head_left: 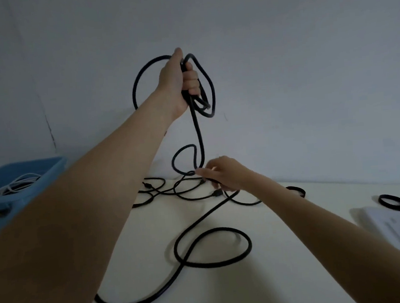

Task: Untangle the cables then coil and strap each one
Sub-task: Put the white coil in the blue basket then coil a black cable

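Black thick cable gripped in raised left hand, fingers curled round several gathered loops, 1 strand hanging down to the white table. Right hand low at the tangle of thinner cables, fingertips pinching a strand just where the hanging cable meets it. 2 black strap rings right; blue bin left.
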A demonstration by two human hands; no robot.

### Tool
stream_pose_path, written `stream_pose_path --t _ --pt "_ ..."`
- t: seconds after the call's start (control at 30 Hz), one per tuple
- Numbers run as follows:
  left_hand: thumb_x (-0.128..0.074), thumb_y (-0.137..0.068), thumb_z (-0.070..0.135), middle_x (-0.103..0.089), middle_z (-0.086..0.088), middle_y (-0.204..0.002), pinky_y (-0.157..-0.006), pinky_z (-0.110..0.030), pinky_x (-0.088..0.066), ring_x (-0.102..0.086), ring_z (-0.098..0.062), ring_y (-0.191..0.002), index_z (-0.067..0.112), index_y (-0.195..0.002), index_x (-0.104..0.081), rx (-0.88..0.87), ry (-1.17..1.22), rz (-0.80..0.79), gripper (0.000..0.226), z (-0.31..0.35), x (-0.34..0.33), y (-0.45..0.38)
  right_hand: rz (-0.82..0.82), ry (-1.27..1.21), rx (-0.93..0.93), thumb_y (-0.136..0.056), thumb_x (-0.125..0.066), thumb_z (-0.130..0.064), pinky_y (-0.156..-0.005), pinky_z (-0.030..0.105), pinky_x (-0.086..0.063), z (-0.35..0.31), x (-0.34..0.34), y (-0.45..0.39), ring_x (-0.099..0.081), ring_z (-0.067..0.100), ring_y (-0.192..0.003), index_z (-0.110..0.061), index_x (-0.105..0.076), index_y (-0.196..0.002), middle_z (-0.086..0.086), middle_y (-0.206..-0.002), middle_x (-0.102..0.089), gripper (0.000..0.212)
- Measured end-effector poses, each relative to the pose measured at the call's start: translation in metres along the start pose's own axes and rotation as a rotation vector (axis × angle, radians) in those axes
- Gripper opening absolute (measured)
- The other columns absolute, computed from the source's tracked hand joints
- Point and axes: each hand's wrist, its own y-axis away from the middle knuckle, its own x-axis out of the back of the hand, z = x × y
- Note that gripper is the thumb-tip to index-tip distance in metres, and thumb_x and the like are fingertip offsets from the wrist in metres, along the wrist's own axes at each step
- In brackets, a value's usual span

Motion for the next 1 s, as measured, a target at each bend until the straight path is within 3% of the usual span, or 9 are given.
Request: stream_pose_path --t 0.13,0.27,0.37,0.43,0.5,0.63,0.77,0.9,1.0 --pt "-0.035 -0.101 0.034 -0.026 0.009 -0.037 -0.035 -0.015 -0.018 -0.019 -0.007 -0.031 0.018 -0.063 -0.034 -0.052 -0.221 0.061 0.042 0.004 0.009 0.000 0.125 0.577 0.033 -0.095 -0.046 -0.048 -0.058 0.025 -0.037 0.022 0.011 0.006 -0.047 0.012 -0.054 -0.019 -0.044 -0.053 -0.007 -0.052 -0.046 0.051" --pt "-0.037 -0.100 0.032 -0.027 0.008 -0.037 -0.036 -0.014 -0.018 -0.019 -0.008 -0.031 0.018 -0.062 -0.035 -0.096 -0.317 0.117 0.040 0.019 0.015 0.003 -0.043 0.850 -0.237 -0.095 -0.046 -0.044 -0.066 0.026 -0.037 0.064 0.008 0.010 -0.051 0.019 -0.068 -0.018 -0.041 -0.056 -0.004 -0.061 -0.043 0.047" --pt "-0.037 -0.100 0.032 -0.027 0.008 -0.037 -0.036 -0.015 -0.019 -0.020 -0.007 -0.031 0.017 -0.063 -0.036 -0.092 -0.282 0.116 0.040 0.031 0.014 0.003 -0.151 0.764 -0.320 -0.092 -0.056 -0.033 -0.077 0.030 -0.045 0.078 -0.001 0.006 -0.060 0.023 -0.095 -0.010 -0.061 -0.090 0.004 -0.088 -0.058 0.024" --pt "-0.036 -0.100 0.031 -0.027 0.008 -0.036 -0.035 -0.014 -0.019 -0.020 -0.007 -0.030 0.017 -0.063 -0.036 -0.069 -0.271 0.109 0.040 0.025 0.013 0.005 -0.112 0.478 -0.298 -0.086 -0.067 -0.031 -0.095 0.031 -0.042 0.060 -0.002 -0.003 -0.051 0.026 -0.119 -0.007 -0.048 -0.130 0.010 -0.125 -0.055 0.053" --pt "-0.036 -0.101 0.033 -0.027 0.008 -0.036 -0.035 -0.015 -0.018 -0.020 -0.006 -0.030 0.017 -0.063 -0.036 -0.029 -0.255 0.088 0.041 0.014 0.011 0.006 -0.029 0.200 -0.193 -0.081 -0.072 -0.036 -0.100 0.030 -0.038 0.030 0.004 -0.014 -0.046 0.024 -0.125 -0.012 -0.038 -0.140 0.007 -0.137 -0.047 0.073" --pt "-0.035 -0.101 0.036 -0.027 0.008 -0.037 -0.033 -0.016 -0.018 -0.019 -0.006 -0.029 0.017 -0.062 -0.037 0.045 -0.207 0.039 0.044 0.007 0.004 0.008 0.116 0.059 0.029 -0.092 -0.057 -0.038 -0.066 0.011 -0.042 -0.026 0.016 -0.025 -0.055 0.005 -0.074 -0.017 -0.065 -0.100 -0.006 -0.092 -0.062 0.024" --pt "-0.034 -0.102 0.038 -0.026 0.009 -0.037 -0.032 -0.016 -0.019 -0.020 -0.005 -0.028 0.017 -0.063 -0.037 0.132 -0.188 -0.058 0.044 0.009 0.001 0.013 0.213 0.102 0.056 -0.097 -0.047 -0.037 -0.060 0.017 -0.038 -0.037 0.027 -0.026 -0.051 0.004 -0.053 -0.011 -0.062 -0.058 -0.007 -0.057 -0.058 0.049" --pt "-0.034 -0.100 0.043 -0.023 0.011 -0.038 -0.031 -0.014 -0.016 -0.018 -0.002 -0.027 0.019 -0.064 -0.037 0.336 -0.309 -0.315 0.044 0.007 0.004 0.027 -0.168 0.350 -0.017 -0.089 -0.057 -0.043 -0.065 0.011 -0.036 -0.019 0.037 -0.015 -0.049 0.004 -0.051 -0.014 -0.051 -0.050 -0.006 -0.052 -0.054 0.050" --pt "-0.036 -0.098 0.046 -0.023 0.012 -0.039 -0.029 -0.013 -0.017 -0.019 -0.002 -0.027 0.019 -0.061 -0.038 0.465 -0.528 -0.460 0.046 0.018 0.006 0.037 -0.255 0.541 -0.111 -0.084 -0.063 -0.048 -0.057 0.018 -0.036 0.016 0.046 -0.010 -0.043 0.011 -0.049 -0.014 -0.047 -0.052 -0.005 -0.051 -0.048 0.049"
